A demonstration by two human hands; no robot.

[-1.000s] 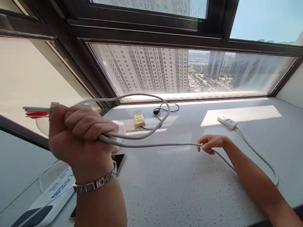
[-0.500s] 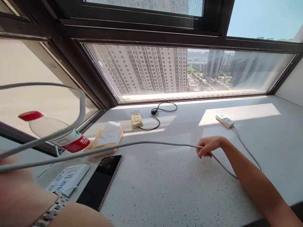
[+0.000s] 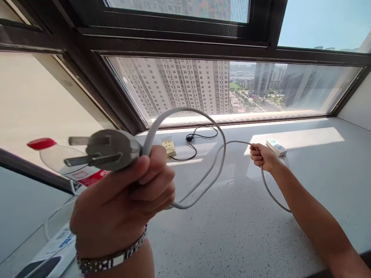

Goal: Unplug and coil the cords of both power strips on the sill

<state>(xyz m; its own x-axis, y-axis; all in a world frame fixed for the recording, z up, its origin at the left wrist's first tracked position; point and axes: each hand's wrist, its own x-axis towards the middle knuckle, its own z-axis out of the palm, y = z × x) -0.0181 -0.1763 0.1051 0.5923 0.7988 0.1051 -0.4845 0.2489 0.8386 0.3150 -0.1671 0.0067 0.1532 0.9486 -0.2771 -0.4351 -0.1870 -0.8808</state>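
Note:
Close to the camera, my left hand (image 3: 124, 200) is closed round a grey power plug (image 3: 111, 150), its metal prongs pointing left. From the plug a grey cable (image 3: 223, 154) loops up and over, then back down past my fingers. My right hand (image 3: 262, 155), farther off over the white counter, is closed on the same cable. Beyond that wrist lies a white power strip (image 3: 276, 147), whose cord is partly hidden by my right arm. A metal-link bracelet (image 3: 116, 260) sits on my left wrist.
A cream power strip (image 3: 168, 146) with a black plug (image 3: 189, 138) and cord lies near the window. At the left stands a red-capped bottle (image 3: 69, 160), partly behind my hand. The speckled counter (image 3: 232, 231) runs up to the dark window frame (image 3: 185, 42).
My left hand has come from the lower left edge towards the centre, bringing the plug into view. My right hand has moved slightly up and right; the stretched cable now hangs in a loop.

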